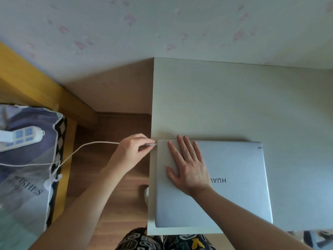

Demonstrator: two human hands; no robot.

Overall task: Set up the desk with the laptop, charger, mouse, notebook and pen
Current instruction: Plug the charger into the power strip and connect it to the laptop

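Lying shut on the pale desk (234, 98) at lower centre of the frame: laptop (234, 186), lid pressed by flat, spread right hand (187, 168). Pinching the charger plug (151, 144) at the laptop's left edge: left hand (133, 152), white cable (86, 147) trailing left to power strip (21, 138).

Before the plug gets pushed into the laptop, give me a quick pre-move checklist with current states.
1. Laptop flat on desk, lid closed: ok.
2. Right hand rests flat on the lid, steadying it: ok.
3. Left hand pinches the charger plug at the laptop's left edge: ok.
4. Plug seated in port: cannot tell.
5. Charger cable has slack: ok.
6. Cable's far end plugged into power strip: cannot tell.
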